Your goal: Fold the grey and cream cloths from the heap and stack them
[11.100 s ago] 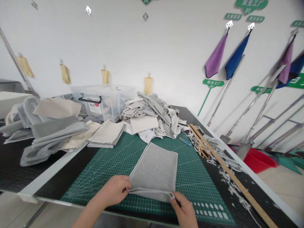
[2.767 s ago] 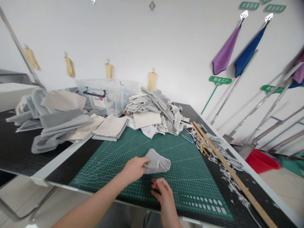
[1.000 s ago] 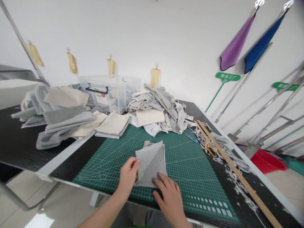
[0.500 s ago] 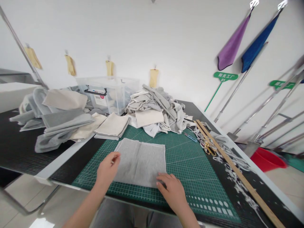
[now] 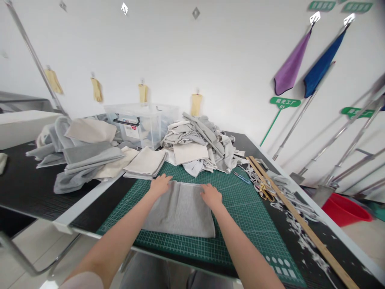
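A grey cloth [image 5: 183,210] lies on the green cutting mat [image 5: 243,216], slightly wrinkled on its left half. At its far left corner is my left hand [image 5: 160,186], its fingers on the edge. My right hand [image 5: 211,196] rests on the far right corner, fingertips at the edge. Both hands touch the cloth; whether the fingers pinch it is too small to tell. Beyond the left hand sits a stack of folded cream and grey cloths [image 5: 146,162].
A heap of grey and cream fabric [image 5: 195,140] stands behind the mat, beside a clear plastic box [image 5: 147,128]. More cloths [image 5: 87,154] lie left. Blue snips [image 5: 242,178], gold-handled scissors [image 5: 266,192], a wooden strip [image 5: 300,218] and white scraps are on the right.
Both hands have moved from the cloth's near and left parts to its far corners. The cloth's far edge has shifted slightly, and the camera view has tilted up.
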The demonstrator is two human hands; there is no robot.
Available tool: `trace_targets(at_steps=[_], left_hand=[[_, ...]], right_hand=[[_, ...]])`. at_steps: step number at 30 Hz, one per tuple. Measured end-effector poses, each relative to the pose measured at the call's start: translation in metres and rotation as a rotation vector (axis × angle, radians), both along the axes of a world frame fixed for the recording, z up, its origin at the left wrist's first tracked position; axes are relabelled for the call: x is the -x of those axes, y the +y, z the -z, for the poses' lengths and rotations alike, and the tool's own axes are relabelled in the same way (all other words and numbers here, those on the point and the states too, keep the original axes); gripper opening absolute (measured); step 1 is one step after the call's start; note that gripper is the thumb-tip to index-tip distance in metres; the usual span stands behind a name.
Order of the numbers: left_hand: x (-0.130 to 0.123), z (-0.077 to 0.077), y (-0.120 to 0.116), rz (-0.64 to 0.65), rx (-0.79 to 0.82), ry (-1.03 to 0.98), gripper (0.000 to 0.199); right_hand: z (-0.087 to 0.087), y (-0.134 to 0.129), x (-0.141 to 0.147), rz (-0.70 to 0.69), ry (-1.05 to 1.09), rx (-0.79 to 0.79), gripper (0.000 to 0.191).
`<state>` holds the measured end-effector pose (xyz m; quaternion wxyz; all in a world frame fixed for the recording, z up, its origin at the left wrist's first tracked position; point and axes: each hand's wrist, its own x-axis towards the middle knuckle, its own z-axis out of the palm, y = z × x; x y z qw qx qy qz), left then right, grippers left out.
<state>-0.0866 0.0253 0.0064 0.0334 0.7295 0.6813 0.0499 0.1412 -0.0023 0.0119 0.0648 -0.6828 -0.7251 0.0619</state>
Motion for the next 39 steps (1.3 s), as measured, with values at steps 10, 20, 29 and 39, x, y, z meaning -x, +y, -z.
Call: trace_targets(at_steps=[10, 20, 29, 39], left_hand=[[-0.001, -0.002, -0.001, -0.023, -0.068, 0.007, 0.026], [-0.05, -0.025, -0.034, 0.609, -0.196, -0.168, 0.063], [-0.083, -0.033, -0.034, 0.631, -0.165, -0.437, 0.034], [-0.086, -0.034, -0.036, 0.677, -0.399, -0.518, 0.012]], right_hand=[[0.002, 0.009, -0.006, -0.016, 0.018, -0.061, 0.013], [-0.013, -0.022, -0.009, -0.037, 0.341, -0.17, 0.009], [-0.017, -0.034, -0.006, -0.067, 0.896, -0.268, 0.035], [-0.005, -0.035, -0.006, -0.08, 1.265, -0.122, 0.024]])
